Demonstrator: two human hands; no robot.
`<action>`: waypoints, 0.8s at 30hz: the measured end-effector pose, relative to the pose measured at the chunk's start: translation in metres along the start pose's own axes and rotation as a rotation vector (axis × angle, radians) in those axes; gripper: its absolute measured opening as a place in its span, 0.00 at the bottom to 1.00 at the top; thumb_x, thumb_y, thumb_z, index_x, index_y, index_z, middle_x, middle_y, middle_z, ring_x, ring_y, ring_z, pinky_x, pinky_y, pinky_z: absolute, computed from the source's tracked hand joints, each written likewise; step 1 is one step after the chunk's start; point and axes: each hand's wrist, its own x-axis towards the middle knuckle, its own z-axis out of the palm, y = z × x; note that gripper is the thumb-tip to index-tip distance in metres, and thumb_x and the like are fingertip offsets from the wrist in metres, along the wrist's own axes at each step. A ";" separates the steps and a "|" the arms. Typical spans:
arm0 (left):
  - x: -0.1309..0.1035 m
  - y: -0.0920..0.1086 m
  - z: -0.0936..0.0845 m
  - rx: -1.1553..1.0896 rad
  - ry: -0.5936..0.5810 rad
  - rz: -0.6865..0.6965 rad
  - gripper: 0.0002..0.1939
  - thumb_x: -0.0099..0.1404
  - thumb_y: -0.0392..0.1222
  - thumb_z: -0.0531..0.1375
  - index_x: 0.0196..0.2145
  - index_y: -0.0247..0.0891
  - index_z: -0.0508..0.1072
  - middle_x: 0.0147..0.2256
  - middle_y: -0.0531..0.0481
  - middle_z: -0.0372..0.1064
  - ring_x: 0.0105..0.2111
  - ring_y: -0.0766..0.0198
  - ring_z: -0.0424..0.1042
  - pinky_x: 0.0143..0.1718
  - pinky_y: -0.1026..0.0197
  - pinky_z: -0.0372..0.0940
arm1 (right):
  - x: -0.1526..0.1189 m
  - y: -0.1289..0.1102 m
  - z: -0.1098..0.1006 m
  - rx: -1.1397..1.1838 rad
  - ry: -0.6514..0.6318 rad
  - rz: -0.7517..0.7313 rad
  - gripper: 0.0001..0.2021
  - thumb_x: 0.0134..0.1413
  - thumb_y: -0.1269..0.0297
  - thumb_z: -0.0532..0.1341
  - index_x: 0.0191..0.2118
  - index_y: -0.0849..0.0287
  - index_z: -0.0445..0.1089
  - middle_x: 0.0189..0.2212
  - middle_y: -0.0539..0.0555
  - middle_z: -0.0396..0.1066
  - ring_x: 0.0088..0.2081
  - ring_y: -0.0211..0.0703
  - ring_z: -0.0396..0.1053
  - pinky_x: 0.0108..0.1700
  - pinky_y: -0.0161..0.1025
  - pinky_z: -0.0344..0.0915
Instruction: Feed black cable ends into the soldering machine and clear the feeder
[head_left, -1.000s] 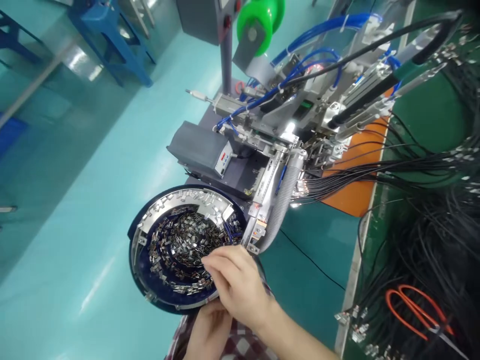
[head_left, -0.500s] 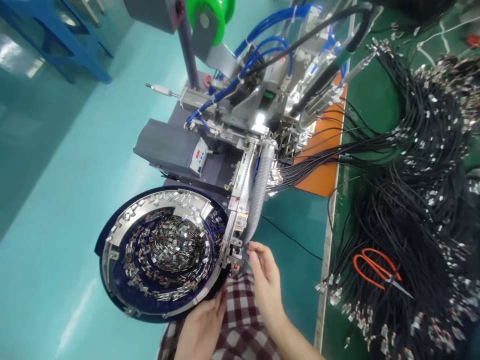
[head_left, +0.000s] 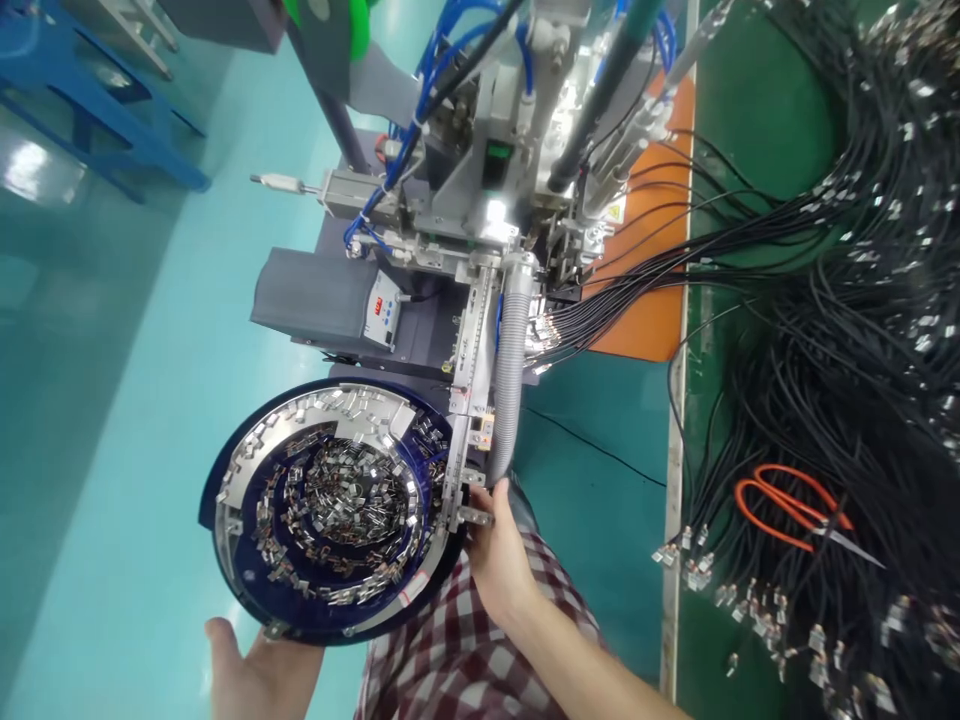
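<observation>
A round vibratory bowl feeder (head_left: 251, 455) with a dark blue interior holds many small metal connector shells (head_left: 352, 490). My left hand (head_left: 259, 675) is at its lower left rim, thumb stretched away to the side; the other fingers are hidden below the bowl. On the right side, my right hand (head_left: 499, 555) wraps round the feeder's edge by a small metal bracket (head_left: 476, 516), its thumb up beside the hose and its fingertips partly hidden. A straight feed track (head_left: 471, 340) runs from the bowl up to the machine (head_left: 480, 170).
A grey corrugated hose (head_left: 512, 350) runs beside the track. Left of it stands a grey controller box (head_left: 319, 295). Black cables (head_left: 817, 400) and orange-handled scissors (head_left: 795, 505) lie on the green table (head_left: 739, 140) at right. A blue stool (head_left: 97, 100) stands at upper left.
My left hand has moved left along the bowl's lower rim. My right hand has shifted from below the hose's end onto the feeder's right edge. The view has shifted slightly.
</observation>
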 end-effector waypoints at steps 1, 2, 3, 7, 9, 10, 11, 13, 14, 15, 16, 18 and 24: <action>-0.002 -0.002 0.005 0.012 0.017 0.008 0.39 0.57 0.60 0.62 0.61 0.39 0.61 0.49 0.39 0.73 0.41 0.52 0.77 0.43 0.56 0.72 | 0.000 0.000 0.000 0.006 -0.015 -0.004 0.32 0.48 0.32 0.56 0.46 0.54 0.72 0.44 0.51 0.76 0.50 0.52 0.69 0.48 0.43 0.65; -0.004 -0.004 0.010 0.027 0.037 0.023 0.40 0.57 0.60 0.62 0.61 0.38 0.60 0.48 0.39 0.73 0.40 0.52 0.77 0.42 0.57 0.72 | 0.000 0.000 0.000 0.008 -0.028 -0.008 0.32 0.48 0.32 0.56 0.46 0.54 0.72 0.44 0.51 0.76 0.50 0.51 0.68 0.48 0.43 0.65; -0.007 -0.006 0.013 0.044 0.054 0.037 0.40 0.57 0.60 0.63 0.61 0.37 0.61 0.47 0.39 0.74 0.39 0.52 0.78 0.41 0.57 0.73 | 0.001 0.000 -0.001 0.008 -0.040 -0.010 0.32 0.48 0.32 0.55 0.47 0.54 0.72 0.45 0.51 0.75 0.50 0.51 0.68 0.48 0.42 0.65; -0.014 -0.008 0.020 0.100 0.086 0.056 0.37 0.56 0.61 0.62 0.58 0.39 0.66 0.42 0.43 0.77 0.37 0.54 0.78 0.39 0.59 0.73 | 0.002 -0.001 -0.001 0.004 -0.062 -0.006 0.32 0.50 0.33 0.54 0.49 0.53 0.71 0.47 0.51 0.75 0.50 0.50 0.68 0.48 0.42 0.65; -0.014 -0.007 0.020 0.118 0.102 0.052 0.34 0.57 0.61 0.62 0.56 0.39 0.68 0.41 0.44 0.77 0.36 0.55 0.78 0.39 0.60 0.73 | 0.002 -0.002 -0.001 -0.002 -0.068 -0.009 0.32 0.51 0.33 0.53 0.49 0.53 0.72 0.47 0.51 0.75 0.49 0.50 0.68 0.47 0.42 0.65; -0.013 -0.007 0.019 0.127 0.113 0.057 0.34 0.57 0.61 0.62 0.55 0.38 0.69 0.40 0.43 0.78 0.36 0.55 0.78 0.39 0.60 0.73 | 0.002 -0.002 -0.001 -0.006 -0.070 -0.012 0.32 0.51 0.33 0.53 0.48 0.54 0.72 0.46 0.51 0.75 0.48 0.50 0.69 0.47 0.42 0.66; -0.013 -0.007 0.019 0.137 0.121 0.060 0.34 0.57 0.61 0.62 0.55 0.37 0.69 0.40 0.43 0.78 0.36 0.55 0.78 0.38 0.60 0.73 | 0.002 -0.003 -0.001 -0.010 -0.073 -0.015 0.32 0.50 0.33 0.53 0.48 0.54 0.72 0.46 0.51 0.75 0.48 0.50 0.69 0.47 0.42 0.66; -0.011 -0.007 0.018 0.153 0.130 0.063 0.35 0.57 0.61 0.61 0.54 0.34 0.69 0.40 0.41 0.78 0.36 0.55 0.78 0.39 0.60 0.73 | 0.002 -0.003 -0.001 -0.015 -0.088 -0.022 0.32 0.50 0.33 0.53 0.48 0.54 0.73 0.46 0.52 0.75 0.47 0.50 0.70 0.46 0.42 0.66; -0.010 -0.008 0.018 0.156 0.130 0.062 0.34 0.57 0.61 0.61 0.54 0.34 0.69 0.40 0.41 0.78 0.36 0.55 0.78 0.39 0.60 0.73 | 0.002 -0.004 -0.002 -0.017 -0.097 -0.024 0.32 0.50 0.33 0.53 0.48 0.54 0.73 0.46 0.52 0.75 0.47 0.50 0.70 0.46 0.42 0.66; -0.010 -0.008 0.018 0.155 0.131 0.061 0.34 0.58 0.61 0.61 0.54 0.35 0.70 0.40 0.42 0.78 0.37 0.55 0.78 0.40 0.60 0.73 | 0.002 -0.004 -0.003 -0.020 -0.101 -0.024 0.32 0.50 0.32 0.54 0.48 0.54 0.73 0.46 0.52 0.75 0.47 0.50 0.70 0.46 0.42 0.66; -0.009 -0.008 0.018 0.149 0.136 0.063 0.33 0.58 0.61 0.61 0.53 0.36 0.70 0.41 0.43 0.78 0.38 0.55 0.78 0.42 0.60 0.72 | 0.003 -0.005 -0.004 -0.024 -0.097 -0.020 0.32 0.49 0.32 0.54 0.47 0.54 0.73 0.46 0.52 0.75 0.48 0.50 0.69 0.46 0.42 0.66; -0.008 -0.009 0.017 0.122 0.146 0.067 0.31 0.58 0.60 0.61 0.54 0.38 0.70 0.43 0.44 0.77 0.41 0.55 0.77 0.46 0.58 0.71 | 0.003 -0.006 -0.006 -0.038 -0.065 -0.008 0.32 0.48 0.32 0.55 0.46 0.53 0.74 0.48 0.52 0.74 0.49 0.51 0.69 0.47 0.41 0.66; -0.007 -0.007 0.014 0.078 0.133 0.054 0.28 0.61 0.58 0.59 0.54 0.41 0.70 0.46 0.44 0.75 0.49 0.52 0.73 0.51 0.53 0.67 | 0.009 -0.010 -0.011 -0.186 -0.088 -0.032 0.31 0.48 0.34 0.57 0.48 0.53 0.74 0.49 0.55 0.74 0.50 0.54 0.70 0.47 0.45 0.67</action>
